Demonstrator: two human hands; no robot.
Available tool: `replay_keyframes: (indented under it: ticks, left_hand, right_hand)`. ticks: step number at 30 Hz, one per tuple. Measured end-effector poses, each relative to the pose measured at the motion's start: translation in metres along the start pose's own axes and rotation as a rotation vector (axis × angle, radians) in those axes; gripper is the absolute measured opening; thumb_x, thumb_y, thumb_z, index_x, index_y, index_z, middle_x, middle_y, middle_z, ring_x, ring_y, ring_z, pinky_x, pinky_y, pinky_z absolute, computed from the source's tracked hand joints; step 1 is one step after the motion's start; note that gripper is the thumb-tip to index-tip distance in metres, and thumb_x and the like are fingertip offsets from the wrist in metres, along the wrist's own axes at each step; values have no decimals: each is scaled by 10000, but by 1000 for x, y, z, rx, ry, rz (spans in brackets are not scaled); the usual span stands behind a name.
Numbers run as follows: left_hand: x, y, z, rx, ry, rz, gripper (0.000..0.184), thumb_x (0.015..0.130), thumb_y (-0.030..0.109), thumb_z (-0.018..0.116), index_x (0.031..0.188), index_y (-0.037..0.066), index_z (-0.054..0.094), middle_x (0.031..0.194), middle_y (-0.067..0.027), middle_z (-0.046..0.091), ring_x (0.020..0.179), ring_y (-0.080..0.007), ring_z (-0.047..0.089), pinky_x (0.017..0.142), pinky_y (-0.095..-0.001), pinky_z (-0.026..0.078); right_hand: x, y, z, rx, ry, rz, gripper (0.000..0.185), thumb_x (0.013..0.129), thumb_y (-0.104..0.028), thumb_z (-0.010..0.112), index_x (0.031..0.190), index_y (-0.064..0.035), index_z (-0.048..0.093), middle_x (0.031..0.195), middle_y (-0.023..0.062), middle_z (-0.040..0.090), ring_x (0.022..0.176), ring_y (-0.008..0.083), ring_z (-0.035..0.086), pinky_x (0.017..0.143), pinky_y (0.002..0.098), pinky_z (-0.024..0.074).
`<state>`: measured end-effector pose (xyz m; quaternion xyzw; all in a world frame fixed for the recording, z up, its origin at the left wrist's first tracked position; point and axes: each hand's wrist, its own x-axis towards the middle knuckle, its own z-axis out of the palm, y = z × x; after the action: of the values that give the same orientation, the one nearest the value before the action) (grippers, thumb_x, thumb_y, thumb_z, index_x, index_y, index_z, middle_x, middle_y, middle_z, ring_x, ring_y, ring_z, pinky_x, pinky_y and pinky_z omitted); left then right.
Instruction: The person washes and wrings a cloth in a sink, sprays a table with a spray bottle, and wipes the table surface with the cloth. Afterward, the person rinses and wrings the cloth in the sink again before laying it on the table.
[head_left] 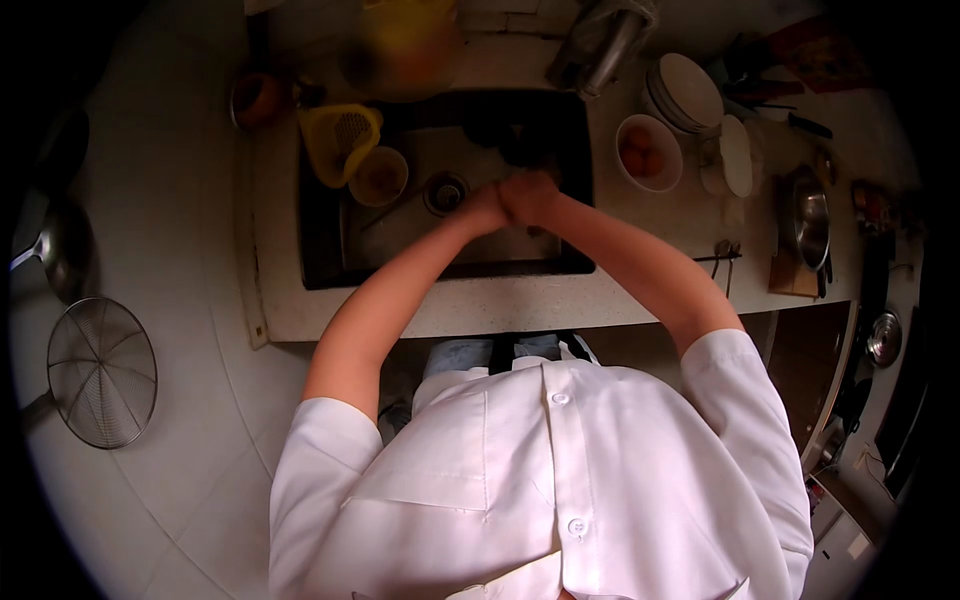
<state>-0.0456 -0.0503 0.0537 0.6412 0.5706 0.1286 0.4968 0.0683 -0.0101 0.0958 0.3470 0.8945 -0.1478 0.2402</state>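
Observation:
Both of my hands are together over the dark-rimmed sink (pixel 325 240). My left hand (pixel 485 208) touches my right hand (pixel 530 196), near the sink's middle. Their fingers are blurred and overlap in dim light, so I cannot make out their shape or anything between them. Just left of my left hand lies the round drain (pixel 445 193). A small bowl (pixel 379 177) stands at the left of the sink, beside a yellow strainer basket (pixel 340 140) at the rim. Dark shapes lie in the sink beyond my hands.
On the right counter (pixel 640 240) are a bowl with several eggs (pixel 642 152), stacked white bowls (pixel 688 92) and a metal bowl (pixel 808 217). A faucet (pixel 610 55) rises behind the sink. A wire skimmer (pixel 103 372) hangs at the left.

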Motion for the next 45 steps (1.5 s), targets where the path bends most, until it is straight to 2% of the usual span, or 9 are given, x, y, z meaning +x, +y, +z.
replay_keyframes:
  ticks: [10, 13, 18, 25, 30, 31, 35, 41, 45]
  left_hand:
    - [1, 16, -25, 662, -47, 79, 275, 770, 237, 511, 964, 66, 605, 926, -170, 625, 867, -324, 603, 741, -430, 474]
    - [-1, 25, -30, 785, -46, 198, 258, 788, 203, 490, 1000, 82, 573, 883, -165, 630, 827, -323, 610, 701, -424, 479]
    - [-2, 34, -33, 800, -66, 324, 256, 812, 197, 458, 1034, 97, 537, 860, -163, 630, 799, -320, 613, 686, -440, 468]
    - [10, 49, -25, 834, -164, 421, 365, 783, 203, 497, 1136, 107, 482, 854, -164, 625, 830, -320, 603, 721, -443, 453]
    - [20, 53, -25, 662, -147, 404, 473, 708, 96, 600, 1162, 94, 466, 934, -195, 594, 905, -336, 570, 760, -436, 446]
    - [20, 57, -24, 522, -85, 366, 522, 677, 65, 635, 1168, 87, 460, 970, -203, 580, 929, -344, 557, 768, -435, 445]
    - [12, 76, 3, 508, -1, 501, 604, 627, 61, 685, 1180, 68, 441, 1046, -207, 548, 966, -352, 537, 786, -420, 445]
    - [24, 123, 73, -111, -288, 392, 585, 698, 179, 710, 1187, 6, 439, 1050, -89, 552, 967, -147, 523, 808, -273, 428]
    - [2, 182, 131, -350, -446, 313, 515, 808, 243, 619, 1188, -52, 437, 1047, -104, 562, 968, -149, 528, 816, -271, 425]
  right_hand:
    - [17, 6, 28, 421, 71, 194, 307, 687, -202, 601, 933, -20, 630, 1017, 157, 611, 904, 310, 600, 742, 391, 486]
    - [9, 6, 24, 555, 142, 53, 274, 648, -211, 620, 855, -32, 634, 856, 149, 635, 757, 271, 619, 637, 393, 487]
    - [-7, 14, 33, 1501, -390, 287, 168, 671, -143, 584, 582, -145, 441, 498, -17, 359, 437, 76, 340, 373, 274, 271]
    - [-42, 9, 35, 1739, -344, 437, 197, 696, -151, 594, 597, -171, 425, 492, -54, 336, 414, 60, 305, 382, 214, 224]
    - [-55, -1, 44, 2130, 176, 425, 150, 689, -78, 599, 764, -104, 471, 571, -9, 399, 464, 85, 378, 415, 228, 317]
    - [-53, -3, 43, 2036, 261, 516, 374, 660, -33, 598, 1008, -59, 462, 632, 34, 447, 507, 110, 433, 423, 241, 358]
    - [-85, 1, 58, 1803, 698, 482, 672, 623, -20, 587, 1244, -102, 344, 838, 78, 506, 641, 136, 516, 486, 244, 431]
    - [-169, 22, 93, 2190, 1040, 674, 578, 729, -109, 522, 1273, -140, 328, 998, 76, 497, 851, 164, 552, 701, 307, 478]
    - [-238, 26, 117, 2325, 1190, 726, 584, 815, -259, 506, 1329, -183, 240, 1080, 87, 491, 935, 191, 528, 776, 370, 443]
